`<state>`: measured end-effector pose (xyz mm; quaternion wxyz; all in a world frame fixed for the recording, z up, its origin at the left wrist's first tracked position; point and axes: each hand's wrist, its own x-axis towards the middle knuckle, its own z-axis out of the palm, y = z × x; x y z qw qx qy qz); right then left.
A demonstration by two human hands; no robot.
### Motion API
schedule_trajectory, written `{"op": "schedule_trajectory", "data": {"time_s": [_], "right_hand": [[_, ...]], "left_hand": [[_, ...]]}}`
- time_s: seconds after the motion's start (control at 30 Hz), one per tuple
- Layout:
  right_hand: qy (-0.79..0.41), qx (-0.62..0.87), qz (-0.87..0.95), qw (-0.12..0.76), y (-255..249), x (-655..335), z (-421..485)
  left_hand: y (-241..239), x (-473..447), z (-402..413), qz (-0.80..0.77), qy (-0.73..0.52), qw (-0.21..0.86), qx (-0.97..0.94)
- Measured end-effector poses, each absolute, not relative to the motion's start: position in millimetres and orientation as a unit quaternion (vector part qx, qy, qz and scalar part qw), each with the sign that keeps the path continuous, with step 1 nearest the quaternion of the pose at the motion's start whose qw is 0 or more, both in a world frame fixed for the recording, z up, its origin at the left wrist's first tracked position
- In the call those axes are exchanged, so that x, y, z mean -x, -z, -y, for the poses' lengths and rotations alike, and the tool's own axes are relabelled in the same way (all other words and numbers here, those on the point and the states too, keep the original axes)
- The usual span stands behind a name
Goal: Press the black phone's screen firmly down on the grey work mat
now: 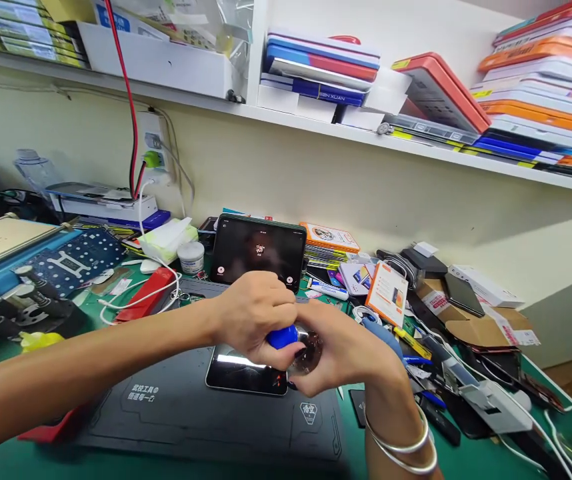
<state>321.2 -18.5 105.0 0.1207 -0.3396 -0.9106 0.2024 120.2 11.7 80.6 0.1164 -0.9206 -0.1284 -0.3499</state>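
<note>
1. Transparent rounded bottle (311,352) with a bright blue cap (281,337): held up between both hands, over the silver-edged phone with a dark screen (241,378) and the black mat with white lettering (216,427).
2. Grip: bare left hand (256,317) clamped on the cap, thumb below; bare right hand (339,343) curled around the body.
3. Step in hand, seemingly working the cap: brace the body in the right palm, turn only from the left wrist, squeeze lightly.
4. Best done aside from the phone, in case of drips; contents too unclear to identify.
5. Cap end toward the left hand, base toward the right palm.
6. Long axis roughly left to right, cap slightly higher in view; depth tilt impossible to judge.
</note>
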Motion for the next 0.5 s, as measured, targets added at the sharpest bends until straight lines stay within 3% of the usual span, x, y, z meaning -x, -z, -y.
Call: {"op": "schedule_trajectory", "data": {"time_s": [0.33,0.5], "right_hand": [[-0.059,0.497,0.854,0.142,-91.5,-302.4,1.5],[-0.093,0.456,0.880,0.096,-94.2,-310.1,-4.8]], "left_hand": [[-65.5,-114.2,-32.8,0.361,0.346,0.096,0.861],[-77.0,-112.9,-42.7,0.272,0.307,0.133,0.902]]}}
